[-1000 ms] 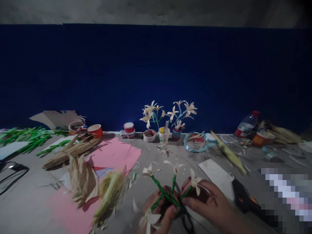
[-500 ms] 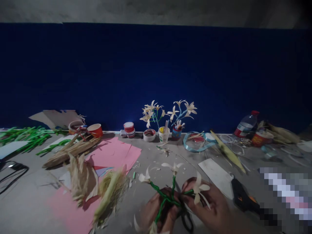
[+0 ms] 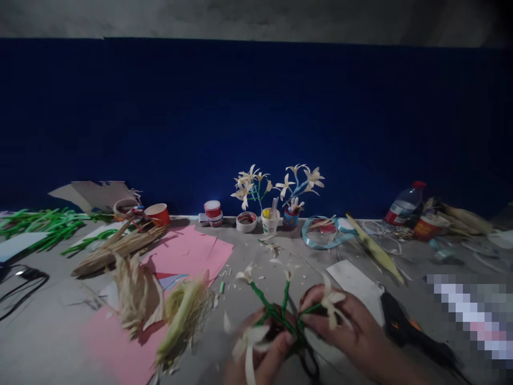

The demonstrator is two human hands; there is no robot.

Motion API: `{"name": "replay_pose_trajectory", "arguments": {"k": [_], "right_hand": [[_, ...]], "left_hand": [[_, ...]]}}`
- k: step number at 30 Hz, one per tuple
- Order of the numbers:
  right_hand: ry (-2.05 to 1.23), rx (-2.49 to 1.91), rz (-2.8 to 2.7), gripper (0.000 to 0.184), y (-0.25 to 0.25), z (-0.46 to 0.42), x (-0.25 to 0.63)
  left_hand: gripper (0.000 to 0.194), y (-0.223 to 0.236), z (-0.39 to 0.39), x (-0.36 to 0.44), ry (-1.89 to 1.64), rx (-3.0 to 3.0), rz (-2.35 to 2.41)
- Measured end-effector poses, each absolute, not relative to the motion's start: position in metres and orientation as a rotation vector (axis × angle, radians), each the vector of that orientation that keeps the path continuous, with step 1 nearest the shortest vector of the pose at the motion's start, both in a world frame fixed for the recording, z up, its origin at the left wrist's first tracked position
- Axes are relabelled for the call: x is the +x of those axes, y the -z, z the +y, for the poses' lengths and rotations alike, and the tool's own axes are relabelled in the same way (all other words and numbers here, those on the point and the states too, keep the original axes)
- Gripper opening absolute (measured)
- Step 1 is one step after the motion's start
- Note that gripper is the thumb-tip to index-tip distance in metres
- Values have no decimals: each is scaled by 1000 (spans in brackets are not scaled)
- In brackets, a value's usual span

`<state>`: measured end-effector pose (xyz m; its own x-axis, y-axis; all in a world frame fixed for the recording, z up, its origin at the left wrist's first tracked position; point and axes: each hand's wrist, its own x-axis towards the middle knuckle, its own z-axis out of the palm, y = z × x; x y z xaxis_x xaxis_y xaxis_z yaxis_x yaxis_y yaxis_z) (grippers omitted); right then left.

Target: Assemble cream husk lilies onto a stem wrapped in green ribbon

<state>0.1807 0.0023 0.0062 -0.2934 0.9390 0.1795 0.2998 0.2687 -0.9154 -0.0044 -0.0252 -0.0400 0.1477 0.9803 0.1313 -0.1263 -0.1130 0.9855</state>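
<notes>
Both my hands hold a small branch of green-wrapped stems (image 3: 280, 313) tipped with pale husk flowers, low in the middle of the view. My left hand (image 3: 264, 353) is closed round the lower stems, with a cream flower (image 3: 250, 342) over its fingers. My right hand (image 3: 344, 326) pinches the right-hand stem just under another pale flower (image 3: 331, 302). Two more blooms (image 3: 245, 276) stand up above the hands. Black scissors (image 3: 306, 363) lie on the table under my hands.
A black glue gun (image 3: 401, 326) and white card (image 3: 352, 278) lie right of my hands. Corn husks (image 3: 136, 294) and pink paper (image 3: 188, 251) lie to the left. Cups, tape rolls and finished flower sprigs (image 3: 276, 184) line the blue wall, with a bottle (image 3: 404, 206) at right.
The branch has been turned and shifted slightly between my hands. My left hand's flower now shows higher, over the fingers. Everything on the table stays put.
</notes>
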Motion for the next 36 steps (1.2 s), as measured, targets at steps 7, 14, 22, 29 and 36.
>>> {"name": "replay_pose_trajectory", "arguments": {"k": [7,14,22,29,36], "right_hand": [[-1600,-951,-1662,17,-17,4,190],[-1144,-1112,-1943,16,-12,1,193],[-861,-1134,-2134,11,-13,-1,190],[-994,-1198,-1945,15,-6,-6,189],[-1396,-1258,-1264,32,-2,-18,175]], "left_hand": [[24,14,-15,-4,-1018,1079,701],[28,21,-12,-4,-975,1120,658],[28,25,-12,0,-976,1039,602],[28,26,-13,-2,-985,1109,632],[27,29,-11,-2,-974,1153,655]]}}
